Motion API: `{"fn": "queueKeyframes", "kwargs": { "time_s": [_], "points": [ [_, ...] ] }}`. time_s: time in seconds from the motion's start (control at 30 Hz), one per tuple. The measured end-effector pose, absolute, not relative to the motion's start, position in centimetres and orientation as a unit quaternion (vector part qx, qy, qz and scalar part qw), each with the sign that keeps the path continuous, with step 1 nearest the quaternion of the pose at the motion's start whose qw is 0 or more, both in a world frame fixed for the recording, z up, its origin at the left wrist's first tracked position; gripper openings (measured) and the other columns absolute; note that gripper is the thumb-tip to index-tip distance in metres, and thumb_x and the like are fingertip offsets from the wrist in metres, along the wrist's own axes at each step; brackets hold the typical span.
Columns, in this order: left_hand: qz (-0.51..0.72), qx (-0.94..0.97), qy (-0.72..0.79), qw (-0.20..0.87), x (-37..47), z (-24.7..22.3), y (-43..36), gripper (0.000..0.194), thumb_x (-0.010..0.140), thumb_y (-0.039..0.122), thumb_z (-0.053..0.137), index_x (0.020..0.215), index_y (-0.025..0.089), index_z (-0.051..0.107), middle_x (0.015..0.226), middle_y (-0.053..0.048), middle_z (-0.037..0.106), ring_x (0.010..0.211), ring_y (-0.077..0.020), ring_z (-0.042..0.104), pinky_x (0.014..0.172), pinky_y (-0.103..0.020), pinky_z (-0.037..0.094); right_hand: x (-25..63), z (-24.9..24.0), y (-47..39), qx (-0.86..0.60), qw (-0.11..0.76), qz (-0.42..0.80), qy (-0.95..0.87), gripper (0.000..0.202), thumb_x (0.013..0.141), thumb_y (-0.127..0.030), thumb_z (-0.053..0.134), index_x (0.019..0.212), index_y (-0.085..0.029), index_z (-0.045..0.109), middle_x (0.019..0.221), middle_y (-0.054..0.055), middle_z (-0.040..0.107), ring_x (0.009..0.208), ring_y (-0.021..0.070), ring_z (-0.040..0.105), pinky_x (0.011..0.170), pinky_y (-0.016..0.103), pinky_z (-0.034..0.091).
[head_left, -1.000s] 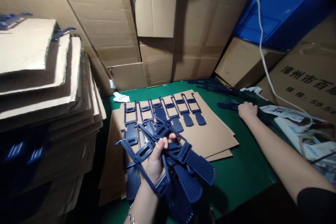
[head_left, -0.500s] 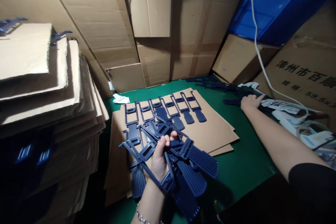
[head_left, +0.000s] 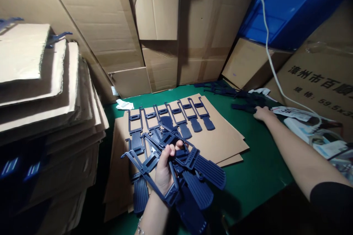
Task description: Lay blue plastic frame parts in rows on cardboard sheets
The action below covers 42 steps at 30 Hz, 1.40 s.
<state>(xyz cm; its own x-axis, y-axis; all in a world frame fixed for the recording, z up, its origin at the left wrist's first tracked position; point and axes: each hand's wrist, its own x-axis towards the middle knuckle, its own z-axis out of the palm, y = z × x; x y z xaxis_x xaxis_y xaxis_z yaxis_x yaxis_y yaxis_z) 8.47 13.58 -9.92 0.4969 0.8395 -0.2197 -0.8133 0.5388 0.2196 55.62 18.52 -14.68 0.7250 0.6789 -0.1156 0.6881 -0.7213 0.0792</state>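
Observation:
My left hand [head_left: 167, 169] is closed around several dark blue plastic frames [head_left: 202, 185] with ribbed flat ends, held fanned out over the cardboard sheet [head_left: 217, 136]. More frames of the same kind [head_left: 206, 122] lie in a row along the sheet's far part, and others lie at its left side, partly covered by the held bunch. On the right, my right hand [head_left: 263, 113] reaches to a dark pile of such frames [head_left: 242, 99]. Its fingers are bent at the pile's near edge; what they grip, if anything, is hard to make out.
Stacked cardboard sheets [head_left: 57, 80] with blue parts between them stand at the left. Cardboard boxes [head_left: 204, 25] line the back. A blue crate [head_left: 286, 3], a white cable [head_left: 267, 40] and plastic packets [head_left: 298, 114] are at the right. A white scrap [head_left: 124, 104] lies on the green table [head_left: 253, 176].
The fingers of my right hand, spread before, have bent in at the pile. The left hand and its bunch sit slightly further left and lower in the view, as the whole scene has shifted a little.

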Motion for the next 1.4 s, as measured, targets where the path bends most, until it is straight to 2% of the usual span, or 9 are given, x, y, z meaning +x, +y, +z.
{"fn": "queueKeyframes", "kwargs": {
  "time_s": [0.13,0.33,0.47,0.57,0.67,0.83,0.97,1.17,1.4],
  "points": [
    [0.471,0.033,0.171,0.865,8.6,-9.7,13.6,0.026,0.059,0.02,0.076,0.051,0.014,0.052,0.081,-0.003,0.057,0.075,-0.0137,0.057,0.083,-0.032,0.049,52.8,-14.5,18.5,0.913,0.06,-0.057,0.4,0.042,0.08,-0.034,0.043,0.12,-0.023,0.05,0.116,0.018,0.041,0.096,0.0312,0.05,0.069,0.038,0.04],
    [0.467,0.027,0.19,0.863,8.8,-9.8,13.6,0.028,0.054,0.02,0.079,0.049,0.014,0.052,0.079,-0.003,0.057,0.077,-0.0158,0.058,0.081,-0.032,0.05,46.9,-13.7,18.2,0.878,0.057,0.018,0.475,0.029,0.078,-0.027,0.046,0.101,-0.016,0.059,0.107,0.015,0.048,0.091,0.0266,0.052,0.076,0.04,0.042],
    [0.472,0.027,0.198,0.859,8.9,-9.7,13.6,0.029,0.054,0.02,0.079,0.049,0.013,0.052,0.078,-0.003,0.057,0.072,-0.0137,0.058,0.082,-0.032,0.049,45.4,-11.9,17.7,0.837,0.044,0.213,0.502,0.027,0.082,-0.02,0.039,0.097,-0.013,0.06,0.124,0.018,0.041,0.118,0.0339,0.032,0.092,0.062,0.02],
    [0.471,0.03,0.194,0.86,9.0,-9.7,13.7,0.028,0.055,0.021,0.078,0.049,0.013,0.052,0.078,-0.003,0.056,0.074,-0.0146,0.057,0.083,-0.033,0.048,46.2,-10.2,17.3,0.813,-0.005,0.292,0.504,0.029,0.085,-0.019,0.034,0.093,-0.011,0.06,0.135,0.018,0.03,0.127,0.0302,0.018,0.097,0.061,0.01],
    [0.466,0.035,0.192,0.863,9.1,-9.8,13.7,0.028,0.057,0.021,0.077,0.049,0.014,0.052,0.08,-0.003,0.056,0.077,-0.0161,0.057,0.085,-0.035,0.047,47.6,-8.8,17.0,0.793,-0.052,0.313,0.52,0.029,0.085,-0.019,0.033,0.092,-0.008,0.059,0.138,0.019,0.027,0.128,0.0281,0.018,0.102,0.053,0.009],
    [0.464,0.044,0.16,0.87,9.0,-10.0,13.7,0.027,0.063,0.024,0.074,0.051,0.015,0.052,0.068,0.0,0.051,0.081,-0.0177,0.056,0.092,-0.038,0.042,49.5,-7.9,17.0,0.865,-0.159,0.165,0.447,0.03,0.079,-0.024,0.042,0.104,-0.01,0.052,0.098,0.018,0.058,0.095,0.026,0.052,0.082,0.033,0.037],
    [0.459,0.066,0.132,0.876,8.8,-10.1,13.5,0.028,0.064,0.025,0.072,0.05,0.015,0.05,0.063,0.002,0.047,0.084,-0.0184,0.055,0.096,-0.039,0.038,50.7,-8.8,18.0,0.911,-0.203,0.021,0.359,0.029,0.077,-0.028,0.048,0.102,-0.013,0.053,0.096,0.014,0.059,0.086,0.0219,0.053,0.072,0.026,0.038],
    [0.463,0.103,0.116,0.872,8.6,-10.4,13.3,0.028,0.067,0.027,0.07,0.052,0.015,0.05,0.064,0.001,0.045,0.089,-0.0195,0.054,0.099,-0.039,0.033,52.6,-11.8,19.2,0.904,-0.132,-0.125,0.388,0.024,0.072,-0.03,0.056,0.087,-0.012,0.061,0.089,0.011,0.062,0.077,0.0184,0.056,0.064,0.023,0.039],
    [0.49,0.134,0.113,0.854,8.3,-10.1,13.3,0.023,0.071,0.029,0.067,0.056,0.016,0.054,0.064,0.001,0.046,0.089,-0.0188,0.054,0.098,-0.039,0.035,52.5,-13.0,19.9,0.925,0.009,-0.101,0.366,0.03,0.072,-0.031,0.055,0.09,-0.008,0.062,0.098,0.026,0.055,0.085,0.0321,0.055,0.06,0.036,0.039]
  ]
}}
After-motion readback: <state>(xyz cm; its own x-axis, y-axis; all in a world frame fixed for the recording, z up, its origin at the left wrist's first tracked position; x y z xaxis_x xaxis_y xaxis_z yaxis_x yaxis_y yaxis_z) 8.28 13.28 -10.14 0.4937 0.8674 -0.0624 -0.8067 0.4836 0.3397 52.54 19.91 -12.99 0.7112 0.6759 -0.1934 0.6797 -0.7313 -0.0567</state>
